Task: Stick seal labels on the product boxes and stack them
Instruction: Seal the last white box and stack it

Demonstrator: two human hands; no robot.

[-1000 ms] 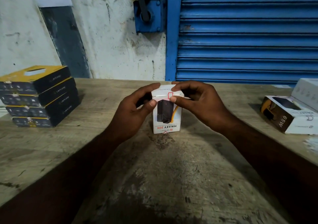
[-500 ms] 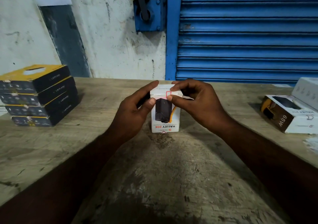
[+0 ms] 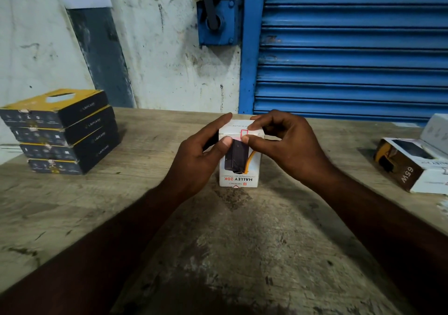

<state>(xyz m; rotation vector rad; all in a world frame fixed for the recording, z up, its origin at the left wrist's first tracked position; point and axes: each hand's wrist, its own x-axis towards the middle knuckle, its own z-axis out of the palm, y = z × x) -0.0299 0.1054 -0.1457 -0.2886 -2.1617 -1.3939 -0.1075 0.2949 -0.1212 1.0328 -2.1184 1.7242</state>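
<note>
At the middle of the desk [image 3: 145, 193] the white box [image 3: 238, 176] stands upright, unmoved since a second ago. The left hand [image 3: 196, 154] still grips its left side. The right hand [image 3: 291, 150] pinches the red seal label [image 3: 244, 133] over the top front edge, with the forefinger now lower on it.

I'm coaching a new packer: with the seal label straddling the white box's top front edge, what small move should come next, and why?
Probably rub the thumb of the right hand down the front face to flatten the seal label. It bends over the top edge of the white box under thumb and forefinger, while the left hand grips the box steady on the table.
</note>
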